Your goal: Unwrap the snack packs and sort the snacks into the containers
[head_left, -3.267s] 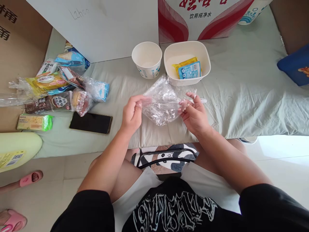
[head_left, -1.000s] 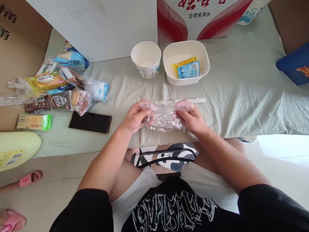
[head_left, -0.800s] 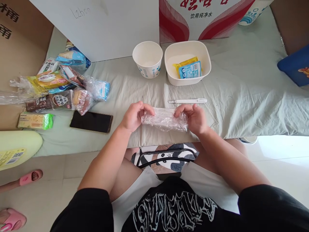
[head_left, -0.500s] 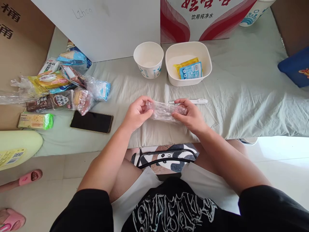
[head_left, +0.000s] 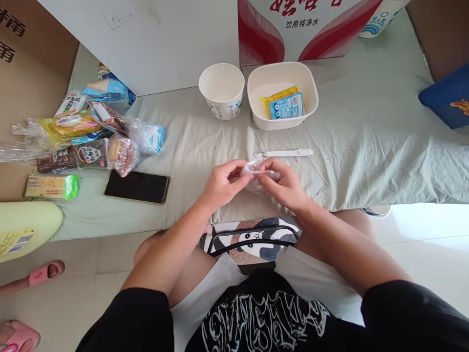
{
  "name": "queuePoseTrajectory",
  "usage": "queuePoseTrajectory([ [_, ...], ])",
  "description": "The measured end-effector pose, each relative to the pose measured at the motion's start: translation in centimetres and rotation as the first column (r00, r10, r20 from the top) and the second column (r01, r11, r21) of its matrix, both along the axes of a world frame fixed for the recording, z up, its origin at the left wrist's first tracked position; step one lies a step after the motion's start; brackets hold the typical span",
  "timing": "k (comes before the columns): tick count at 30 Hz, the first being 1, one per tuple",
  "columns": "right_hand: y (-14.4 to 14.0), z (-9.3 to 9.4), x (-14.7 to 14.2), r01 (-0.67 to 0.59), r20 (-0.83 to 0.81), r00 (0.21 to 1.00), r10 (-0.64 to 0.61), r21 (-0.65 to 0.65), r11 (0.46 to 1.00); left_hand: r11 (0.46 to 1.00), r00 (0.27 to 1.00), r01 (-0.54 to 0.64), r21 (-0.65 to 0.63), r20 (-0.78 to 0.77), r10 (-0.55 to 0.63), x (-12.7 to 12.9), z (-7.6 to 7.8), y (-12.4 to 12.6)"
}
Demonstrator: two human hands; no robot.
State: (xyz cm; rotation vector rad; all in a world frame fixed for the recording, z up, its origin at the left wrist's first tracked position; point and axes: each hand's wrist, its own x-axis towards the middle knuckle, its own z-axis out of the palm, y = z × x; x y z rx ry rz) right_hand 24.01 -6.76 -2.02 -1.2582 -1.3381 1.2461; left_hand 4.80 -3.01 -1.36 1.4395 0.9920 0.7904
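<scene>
Crumpled clear plastic wrap (head_left: 257, 184) is bunched between my two hands, just above the cloth near its front edge. My left hand (head_left: 227, 183) pinches its left end between thumb and fingers. On the other end, my right hand (head_left: 281, 183) pinches too, its fingertips close to the left ones. Right behind my hands lies a white utility knife (head_left: 289, 153), flat on the cloth. Farther back stand a white paper cup (head_left: 222, 93) and a white rectangular bowl (head_left: 252, 105). In the bowl rest a blue packet (head_left: 287, 106) and a yellow packet (head_left: 267, 100).
A phone (head_left: 137, 186) and a pile of wrapped snacks (head_left: 88, 154) lie to the left. A white box (head_left: 164, 49) and a red-and-white carton (head_left: 293, 39) stand behind the cup and bowl. Another person's pink slippers (head_left: 46, 273) show at lower left.
My hands have come closer together, squeezing the plastic wrap into a smaller bunch. My left hand moved right, uncovering more of the knife as both sank slightly toward me. The view shifted a little.
</scene>
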Motion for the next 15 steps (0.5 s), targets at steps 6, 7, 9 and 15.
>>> queuePoseTrajectory([
  [6, 0.3, -0.5, 0.3, -0.011, -0.058, 0.998, 0.011, -0.005, 1.000, 0.994, 0.997, 0.046, -0.102, 0.071, -0.039, -0.6, 0.7, 0.7],
  [7, 0.2, -0.5, 0.4, -0.050, -0.054, 0.997, 0.048, -0.029, 0.998, 0.995, 0.998, 0.034, -0.089, 0.062, -0.029, -0.8, 0.8, 0.8],
  [9, -0.2, -0.6, 0.6, -0.028, -0.024, 0.999, 0.027, -0.058, 0.998, 0.997, 0.997, -0.047, -0.053, 0.061, 0.050, -1.2, 0.9, 1.1],
  [15, 2.9, 2.5, 0.5, 0.195, 0.227, 0.947, -0.226, 0.150, 0.969, 0.973, 0.970, -0.229, -0.029, 0.083, 0.231, -2.9, 1.7, 2.2],
])
